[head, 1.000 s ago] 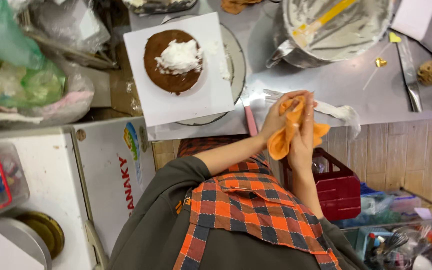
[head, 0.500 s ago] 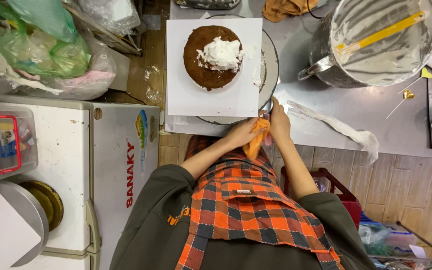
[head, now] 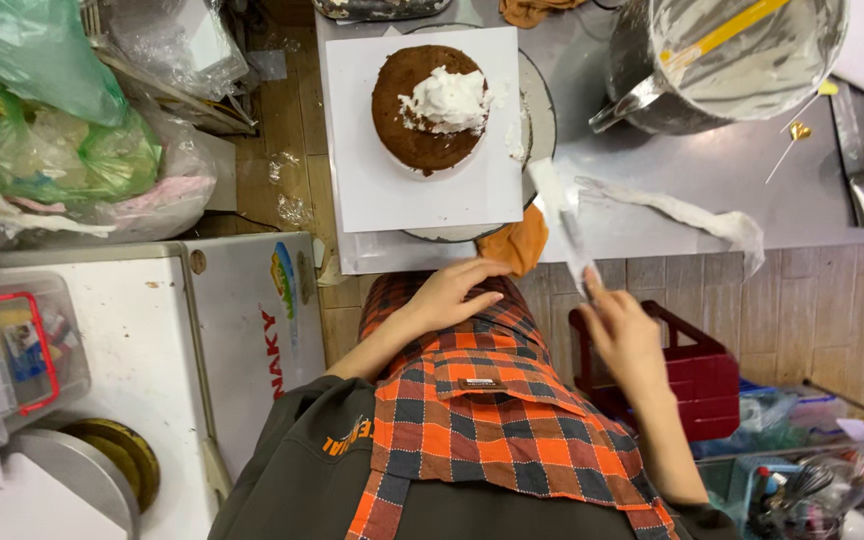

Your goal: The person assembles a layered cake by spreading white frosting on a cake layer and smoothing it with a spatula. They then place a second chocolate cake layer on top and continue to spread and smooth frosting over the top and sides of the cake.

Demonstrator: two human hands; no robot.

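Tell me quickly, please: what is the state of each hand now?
Left hand: open, holds nothing, beside the orange cloth.
Right hand: fingers closed on a palette knife.

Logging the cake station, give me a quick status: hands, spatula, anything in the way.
Right hand holds spatula. Left hand empty, by orange cloth. Cake with cream on board. Nothing between.

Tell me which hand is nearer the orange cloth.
Left. The left hand lies just beside the orange cloth at the counter edge; the right hand is farther off, holding a spatula.
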